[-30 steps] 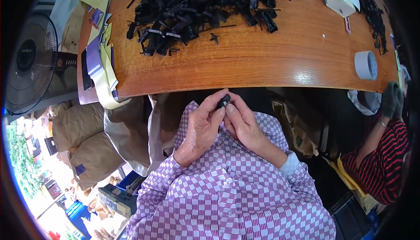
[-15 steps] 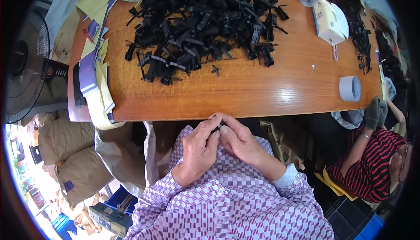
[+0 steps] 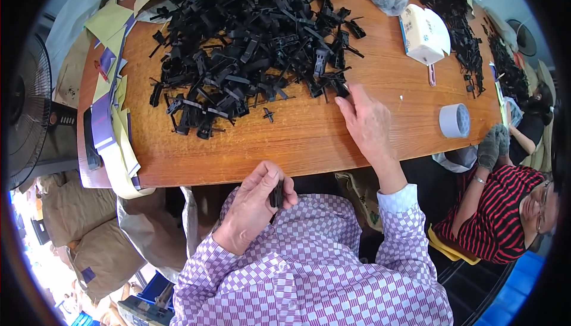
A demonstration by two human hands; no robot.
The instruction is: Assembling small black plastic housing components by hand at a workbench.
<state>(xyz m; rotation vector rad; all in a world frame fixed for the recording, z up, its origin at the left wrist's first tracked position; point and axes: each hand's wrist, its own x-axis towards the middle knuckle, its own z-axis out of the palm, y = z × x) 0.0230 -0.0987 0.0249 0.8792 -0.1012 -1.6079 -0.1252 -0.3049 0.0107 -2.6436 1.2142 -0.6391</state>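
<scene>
Plainly, one black part (image 3: 276, 198) is held in front of the checked shirt (image 3: 309, 248), just short of the near edge of the table (image 3: 410, 132). Its long axis is set nearly up and down in the view, the upper end pointed toward the table, the lower end toward the wearer and tipped slightly left. It is gripped by the left hand (image 3: 253, 204): the fingers are closed narrowly round it, so its finer shape is partly hidden.

The right hand (image 3: 370, 125) is stretched over the table to the right-hand edge of the pile (image 3: 250, 52) of black pieces. Its thumb and forefinger are parted by a small gap, and dark plastic is met at their tips; whether a piece is pinched or merely touched cannot be told. In the pile, the pieces are pointed in many directions. A small cross (image 3: 268, 115) is laid just below it. Farther right, a tape roll (image 3: 454, 121) and a tissue pack (image 3: 423, 34) are set on the table, and a co-worker's gloved hand (image 3: 490, 147) is seen near the corner
</scene>
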